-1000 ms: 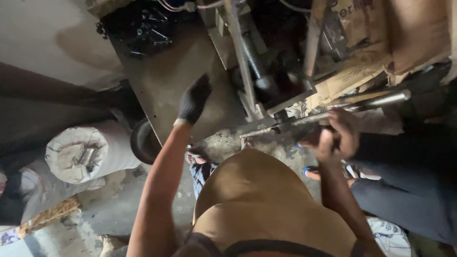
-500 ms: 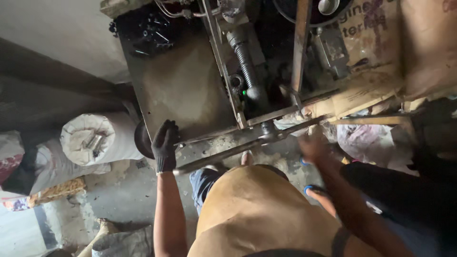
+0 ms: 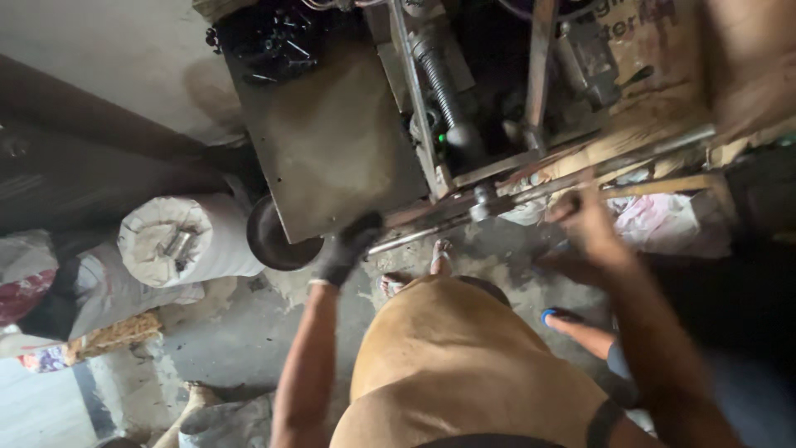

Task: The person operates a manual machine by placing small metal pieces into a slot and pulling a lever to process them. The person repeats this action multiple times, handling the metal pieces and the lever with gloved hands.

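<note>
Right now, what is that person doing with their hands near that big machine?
A person looks down at a grimy grey metal machine table. Their left hand in a dark work glove rests at the table's lower edge, by the end of a long thin silver metal rod. Their bare right hand reaches up to the same rod further along; it is blurred, so the grip is unclear. A white rolled sack lies on the floor to the left.

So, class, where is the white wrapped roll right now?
In the head view, the white wrapped roll lies at the left, beside the dark round pan under the grey metal plate, left of the gloved left hand.
</note>
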